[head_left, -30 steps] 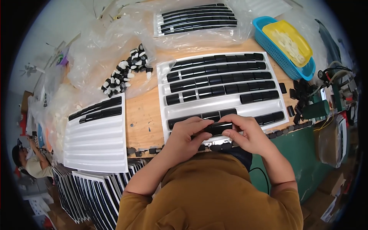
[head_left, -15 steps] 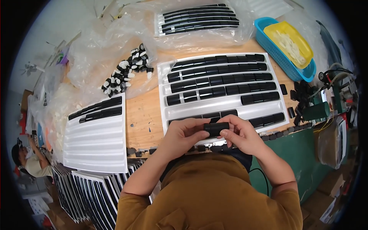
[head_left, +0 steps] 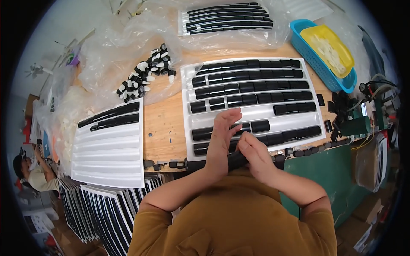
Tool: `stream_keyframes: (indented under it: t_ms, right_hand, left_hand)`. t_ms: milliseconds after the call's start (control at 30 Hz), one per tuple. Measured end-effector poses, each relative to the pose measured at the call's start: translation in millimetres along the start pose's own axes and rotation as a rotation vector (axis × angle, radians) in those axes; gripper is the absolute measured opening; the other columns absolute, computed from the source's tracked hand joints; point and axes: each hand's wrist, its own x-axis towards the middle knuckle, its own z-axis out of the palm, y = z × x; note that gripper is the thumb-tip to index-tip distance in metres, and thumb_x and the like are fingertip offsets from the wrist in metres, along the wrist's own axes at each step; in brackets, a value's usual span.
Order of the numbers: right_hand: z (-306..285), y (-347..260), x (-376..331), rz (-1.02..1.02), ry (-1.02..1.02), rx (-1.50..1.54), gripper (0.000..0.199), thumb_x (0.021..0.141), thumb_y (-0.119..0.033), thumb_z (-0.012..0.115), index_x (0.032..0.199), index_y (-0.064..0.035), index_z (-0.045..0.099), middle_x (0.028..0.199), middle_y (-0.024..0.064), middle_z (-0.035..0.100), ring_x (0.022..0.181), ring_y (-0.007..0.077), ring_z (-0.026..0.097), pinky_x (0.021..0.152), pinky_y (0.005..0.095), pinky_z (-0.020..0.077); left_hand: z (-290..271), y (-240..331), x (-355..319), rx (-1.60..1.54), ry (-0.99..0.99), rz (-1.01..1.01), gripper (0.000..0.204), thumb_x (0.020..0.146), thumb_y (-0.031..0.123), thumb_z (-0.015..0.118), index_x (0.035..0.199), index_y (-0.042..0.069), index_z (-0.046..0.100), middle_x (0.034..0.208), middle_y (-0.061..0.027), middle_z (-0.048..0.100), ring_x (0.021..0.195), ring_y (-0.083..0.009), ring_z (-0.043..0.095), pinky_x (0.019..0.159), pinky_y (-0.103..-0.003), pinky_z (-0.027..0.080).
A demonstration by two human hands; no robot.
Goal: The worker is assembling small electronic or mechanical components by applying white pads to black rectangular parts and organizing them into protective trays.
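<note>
My left hand [head_left: 221, 143] is held on edge at the front of the nearer white tray [head_left: 252, 121], its fingers stretched out and apart. Beside it my right hand [head_left: 255, 155] is closed, thumb bent, round a short black cylinder [head_left: 236, 159] that is mostly hidden between the hands. The cylinder's end appears to meet the heel of my left palm. Under and behind the hands, the tray's long grooves hold rows of glossy black cylinders [head_left: 252, 88]. One groove bears only a short run at its right end.
A second white tray [head_left: 106, 155] lies left, with a heap of black-and-white caps [head_left: 147, 72] on plastic film behind it. A blue basket [head_left: 318, 57] with a yellow tray [head_left: 348, 53] stands back right, near a small machine [head_left: 356, 126]. Filled trays stand below left. A person [head_left: 36, 173] sits far left.
Both hands have drawn closer to my body with the black cylinder. My left hand has let go its pinch and straightened its fingers; the right has wrapped round the cylinder.
</note>
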Motion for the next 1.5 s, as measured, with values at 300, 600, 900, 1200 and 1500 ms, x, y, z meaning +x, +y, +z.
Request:
stream_keyframes:
  t_ms: [300, 600, 900, 1200, 1500]
  right_hand:
    - [20.7, 3.2, 5.6, -0.324, 0.314, -0.112, 0.020, 0.099, -0.012, 0.043, 0.082, -0.0028, 0.047, 0.064, 0.0027, 0.044, 0.060, 0.0081, 0.039, 0.055, 0.0255, 0.0357]
    - [-16.7, 16.1, 37.7, -0.174, 0.479, -0.059, 0.025, 0.101, -0.021, 0.043, 0.080, -0.0083, 0.047, 0.069, -0.0050, 0.042, 0.060, 0.0015, 0.034, 0.049, 0.0199, 0.0282]
    - [-21.3, 17.3, 33.3, -0.171, 0.439, -0.121, 0.024, 0.099, -0.017, 0.045, 0.078, -0.0052, 0.046, 0.069, -0.0039, 0.041, 0.066, 0.0043, 0.036, 0.057, 0.0222, 0.0330]
    - [-19.0, 15.5, 29.7, -0.187, 0.459, -0.206, 0.024, 0.099, -0.014, 0.044, 0.078, -0.0018, 0.046, 0.068, 0.0009, 0.044, 0.066, 0.0074, 0.039, 0.060, 0.0242, 0.0365]
    - [-19.6, 13.7, 27.8, -0.293, 0.488, -0.236, 0.024, 0.098, -0.015, 0.047, 0.079, -0.0014, 0.045, 0.060, 0.0044, 0.046, 0.059, 0.0073, 0.039, 0.053, 0.0269, 0.0365]
  left_hand:
    - [8.3, 12.5, -1.5, 0.036, 0.171, 0.149, 0.049, 0.102, 0.045, 0.024, 0.128, 0.007, 0.041, 0.135, -0.0096, 0.046, 0.132, -0.0197, 0.037, 0.109, -0.038, 0.024]
    - [-27.5, 25.6, 7.8, 0.252, -0.020, -0.308, 0.028, 0.098, 0.023, 0.050, 0.106, -0.002, 0.061, 0.083, -0.0041, 0.060, 0.066, -0.0096, 0.056, 0.055, -0.022, 0.045]
    - [-29.3, 14.7, 0.7, 0.104, -0.149, -0.249, 0.029, 0.090, 0.005, 0.061, 0.117, -0.004, 0.061, 0.092, -0.0085, 0.063, 0.073, -0.0153, 0.065, 0.062, -0.026, 0.056]
    - [-23.5, 10.5, -5.9, 0.034, -0.052, -0.306, 0.029, 0.089, 0.001, 0.059, 0.116, -0.009, 0.059, 0.094, -0.0141, 0.065, 0.076, -0.0206, 0.068, 0.070, -0.030, 0.060]
    - [-18.3, 14.0, -9.9, 0.002, -0.045, -0.266, 0.028, 0.090, 0.001, 0.059, 0.115, -0.010, 0.059, 0.092, -0.0140, 0.066, 0.078, -0.0213, 0.069, 0.073, -0.031, 0.060]
